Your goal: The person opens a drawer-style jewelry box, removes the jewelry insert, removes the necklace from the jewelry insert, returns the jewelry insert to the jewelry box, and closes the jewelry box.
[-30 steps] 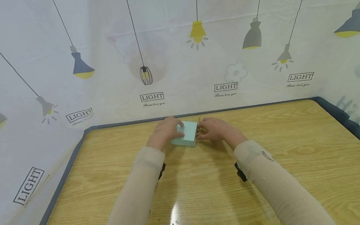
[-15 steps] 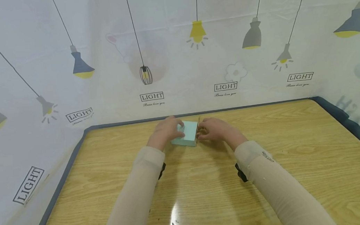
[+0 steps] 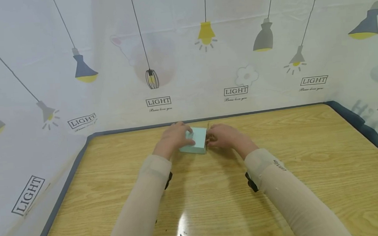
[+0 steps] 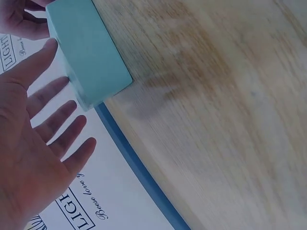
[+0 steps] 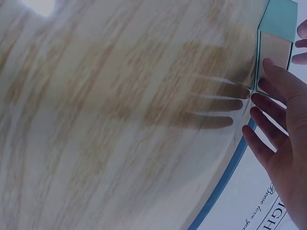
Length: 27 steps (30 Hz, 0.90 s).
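A mint-green box (image 3: pixel 197 137) lies on the wooden table near its back edge. My left hand (image 3: pixel 175 136) reaches it from the left, with thumb and index fingertips against it; in the left wrist view the other fingers (image 4: pixel 60 136) extend past the box, apart from it. At the box's right end is my right hand (image 3: pixel 226 134). There, the right wrist view shows a pale brown end panel (image 5: pixel 276 45) framed in green, with my right thumb over it and the index fingertip just below. Whether that thumb presses the panel is unclear.
The wood-grain table (image 3: pixel 208 204) has a dark blue edge strip (image 3: pixel 137 128) along the back and sides. Behind it hangs a white sheet (image 3: pixel 185 67) printed with lamps and lettering. Small dark specks lie on the table near the front.
My right fingers have drawn in slightly closer together beside the box's right end. The left hand and the box stay almost where they were. The head view has shifted slightly.
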Tool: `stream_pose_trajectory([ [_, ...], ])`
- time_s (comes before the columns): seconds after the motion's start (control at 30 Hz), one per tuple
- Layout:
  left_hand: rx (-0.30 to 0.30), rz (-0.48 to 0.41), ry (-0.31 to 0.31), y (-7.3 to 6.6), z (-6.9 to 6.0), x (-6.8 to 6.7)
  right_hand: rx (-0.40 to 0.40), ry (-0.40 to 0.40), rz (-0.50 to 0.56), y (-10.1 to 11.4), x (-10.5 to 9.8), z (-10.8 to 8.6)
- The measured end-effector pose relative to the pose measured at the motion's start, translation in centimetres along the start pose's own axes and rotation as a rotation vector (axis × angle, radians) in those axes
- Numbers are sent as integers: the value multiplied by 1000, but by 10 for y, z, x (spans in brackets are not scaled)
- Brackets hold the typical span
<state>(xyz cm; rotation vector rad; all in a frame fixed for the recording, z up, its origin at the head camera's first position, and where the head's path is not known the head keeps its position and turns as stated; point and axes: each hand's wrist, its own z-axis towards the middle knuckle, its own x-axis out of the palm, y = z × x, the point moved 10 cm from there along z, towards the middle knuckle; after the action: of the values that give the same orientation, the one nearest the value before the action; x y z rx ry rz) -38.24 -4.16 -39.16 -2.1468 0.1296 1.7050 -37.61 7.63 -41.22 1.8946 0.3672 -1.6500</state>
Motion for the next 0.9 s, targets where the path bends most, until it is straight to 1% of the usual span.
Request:
stream_pose_trajectory([
  [0.2,56,-55,34,-5,-1,6,7,1,-29,-2,3,3],
  [0.33,103,-55,46,-9,0,8,-4,-7,-49,-3,4,6],
  [0.47,134,-63,47,-12,0,9,-11,-21,-67,-1,3,6],
  [0.6,143,-75,54,-14,2,10,8,-21,-64,-1,1,6],
  [0.77,130,-89,62,-14,3,12,31,-10,-63,-1,2,6],
  [0.9,127,-102,57,-14,3,14,38,-19,-64,0,3,6],
])
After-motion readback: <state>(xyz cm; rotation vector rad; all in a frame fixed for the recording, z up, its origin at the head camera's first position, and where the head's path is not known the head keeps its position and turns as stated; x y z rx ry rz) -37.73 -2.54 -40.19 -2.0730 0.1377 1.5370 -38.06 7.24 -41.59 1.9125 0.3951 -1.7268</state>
